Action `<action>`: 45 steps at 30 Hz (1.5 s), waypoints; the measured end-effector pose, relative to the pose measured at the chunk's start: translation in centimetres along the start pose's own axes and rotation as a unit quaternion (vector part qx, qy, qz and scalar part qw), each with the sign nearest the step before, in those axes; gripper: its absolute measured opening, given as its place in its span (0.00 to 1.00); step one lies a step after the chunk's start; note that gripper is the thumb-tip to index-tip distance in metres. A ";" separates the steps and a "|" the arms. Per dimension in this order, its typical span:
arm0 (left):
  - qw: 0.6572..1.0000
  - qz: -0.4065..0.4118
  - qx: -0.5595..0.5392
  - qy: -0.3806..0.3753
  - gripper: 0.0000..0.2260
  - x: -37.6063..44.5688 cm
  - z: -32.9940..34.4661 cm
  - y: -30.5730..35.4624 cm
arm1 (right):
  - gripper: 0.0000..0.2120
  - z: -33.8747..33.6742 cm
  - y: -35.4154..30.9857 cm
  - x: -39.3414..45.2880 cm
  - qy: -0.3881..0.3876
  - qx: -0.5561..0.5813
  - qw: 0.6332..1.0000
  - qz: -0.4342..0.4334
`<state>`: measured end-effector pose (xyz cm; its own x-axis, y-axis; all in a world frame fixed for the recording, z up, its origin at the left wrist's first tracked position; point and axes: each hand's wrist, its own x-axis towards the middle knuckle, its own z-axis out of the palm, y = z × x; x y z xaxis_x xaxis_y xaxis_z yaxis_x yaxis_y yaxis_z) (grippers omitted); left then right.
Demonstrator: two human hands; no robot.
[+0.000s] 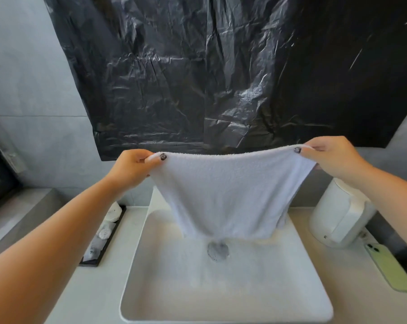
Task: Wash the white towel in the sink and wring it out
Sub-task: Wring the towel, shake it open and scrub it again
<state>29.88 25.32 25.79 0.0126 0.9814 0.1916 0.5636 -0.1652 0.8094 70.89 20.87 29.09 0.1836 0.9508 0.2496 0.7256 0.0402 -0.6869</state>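
Hands, left (130, 168) and right (331, 157), pinch the white towel's (230, 192) top corners, stretched left-right, hanging into the sink (225, 300).

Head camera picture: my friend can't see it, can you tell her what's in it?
Two hands, left and right, pinch the top corners of a white towel, holding it spread out above a white sink. A black plastic sheet covers the wall behind, and a green phone lies on the counter at right.

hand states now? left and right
Left hand: pinching the white towel at its top corner.
Right hand: pinching the towel's other top corner.
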 end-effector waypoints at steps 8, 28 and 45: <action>0.987 -0.061 -0.064 -0.134 0.15 -7.5 2.3 -6.5 | 0.10 3.0 6.4 -8.6 -0.113 0.020 0.993 0.041; 0.915 0.058 0.246 -0.315 0.31 -10.1 15.8 -18.1 | 0.32 19.3 15.3 -13.0 -0.383 -0.224 0.894 -0.064; 0.924 0.030 0.262 -0.277 0.38 -4.4 19.5 -14.8 | 0.29 21.8 13.9 -7.7 -0.253 -0.227 0.940 0.018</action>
<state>37.60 25.41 2.12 0.3963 0.8951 -0.2042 0.8687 -0.2936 0.3989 65.11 20.77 2.78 -0.0421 0.9781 -0.2040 0.9543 -0.0211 -0.2981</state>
